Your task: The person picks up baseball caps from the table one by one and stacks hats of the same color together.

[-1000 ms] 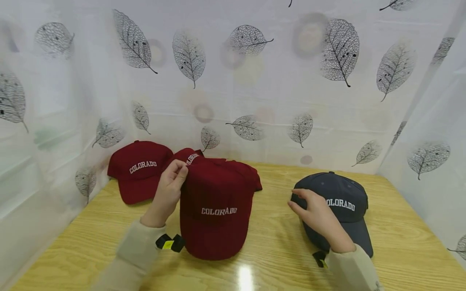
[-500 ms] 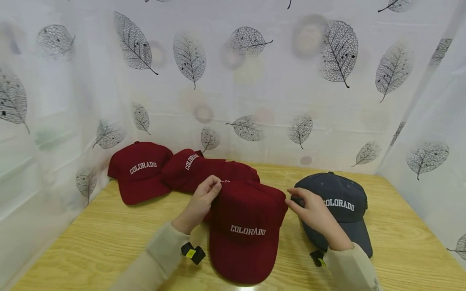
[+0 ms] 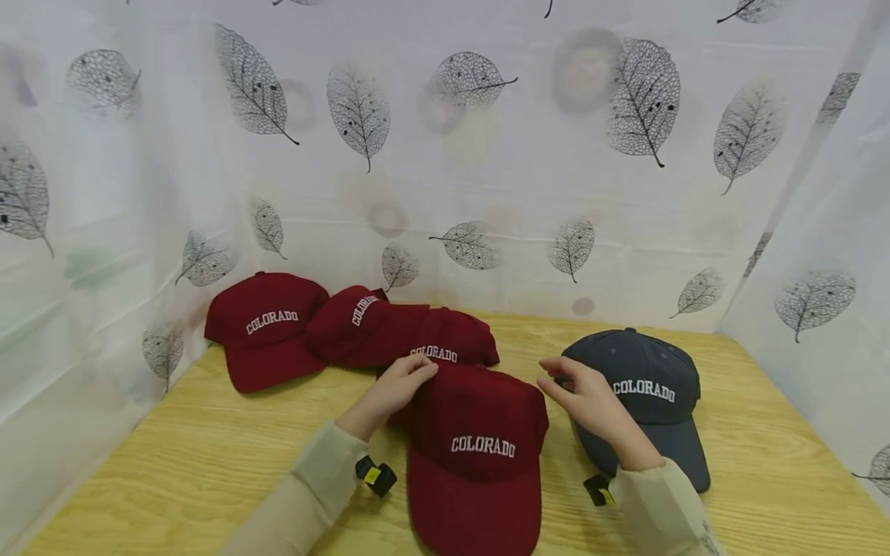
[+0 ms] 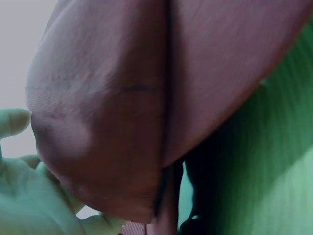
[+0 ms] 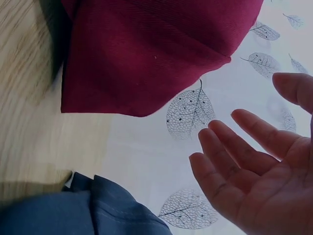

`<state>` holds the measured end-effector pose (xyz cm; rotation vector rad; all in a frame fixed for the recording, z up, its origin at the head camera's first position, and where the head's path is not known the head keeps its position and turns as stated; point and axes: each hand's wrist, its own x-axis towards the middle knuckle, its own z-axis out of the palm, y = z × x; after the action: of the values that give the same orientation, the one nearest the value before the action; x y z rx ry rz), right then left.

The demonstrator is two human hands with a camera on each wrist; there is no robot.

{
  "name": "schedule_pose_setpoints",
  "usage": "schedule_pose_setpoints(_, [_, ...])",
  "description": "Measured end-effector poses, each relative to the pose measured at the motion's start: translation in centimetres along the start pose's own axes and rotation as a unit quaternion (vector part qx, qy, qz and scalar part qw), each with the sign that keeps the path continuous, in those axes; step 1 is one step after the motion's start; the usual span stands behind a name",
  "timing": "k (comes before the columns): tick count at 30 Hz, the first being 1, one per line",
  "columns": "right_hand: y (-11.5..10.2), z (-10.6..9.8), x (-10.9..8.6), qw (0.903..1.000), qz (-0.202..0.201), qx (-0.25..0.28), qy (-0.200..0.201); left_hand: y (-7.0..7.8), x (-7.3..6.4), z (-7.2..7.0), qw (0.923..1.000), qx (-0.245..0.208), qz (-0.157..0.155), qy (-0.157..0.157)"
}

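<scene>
A dark red baseball cap [image 3: 480, 417] with white COLORADO lettering tilts toward me at the front, brim downward. At its upper left edge my left hand [image 3: 389, 394] pinches the crown with thumb and fingertips. In the left wrist view the thumb [image 4: 14, 122] meets the cap's edge and the other fingers pass partly behind the fabric. My right hand [image 3: 591, 401] hovers right of this cap, apart from it, fingers loosely bent and holding nothing. Behind that hand a navy COLORADO cap [image 3: 647, 378] sits on the table.
Several more dark red COLORADO caps lie in an overlapping row behind, among them the leftmost cap [image 3: 267, 332] and the nearest cap [image 3: 452, 340]. The wooden table [image 3: 208, 448] meets a leaf-printed curtain [image 3: 501, 170] at the back and sides.
My left hand has brought the red cap rightward and down toward me, uncovering the caps behind. My right hand has shifted slightly left; the navy cap stays in place.
</scene>
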<state>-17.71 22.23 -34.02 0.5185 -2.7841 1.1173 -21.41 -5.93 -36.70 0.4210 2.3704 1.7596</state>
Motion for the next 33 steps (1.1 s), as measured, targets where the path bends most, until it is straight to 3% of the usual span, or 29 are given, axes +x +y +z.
schedule_pose_setpoints(8, [0.5, 0.8, 0.8, 0.9991, 0.014, 0.034, -0.023, 0.3, 1.3, 0.3, 0.9985, 0.046, -0.021, -0.020])
schedule_pose_setpoints(16, [1.0, 1.7, 1.3, 0.9964, 0.017, 0.070, -0.045, 1.1, 1.9, 0.6, 0.9965, 0.067, 0.006, -0.050])
schedule_pose_setpoints(20, [1.1, 1.8, 1.5, 0.9922, 0.021, 0.110, -0.054, 1.3, 1.9, 0.6, 0.9967, 0.040, 0.030, -0.064])
schedule_pose_setpoints(27, [1.5, 1.6, 1.8, 0.9754, 0.017, 0.186, -0.117, 2.0, 1.4, 1.1, 0.9945, -0.012, 0.064, -0.082])
schedule_pose_setpoints(33, [1.5, 1.0, 1.8, 0.9576, -0.001, 0.241, -0.158, 2.4, 1.0, 2.0, 0.9949, -0.013, 0.079, -0.061])
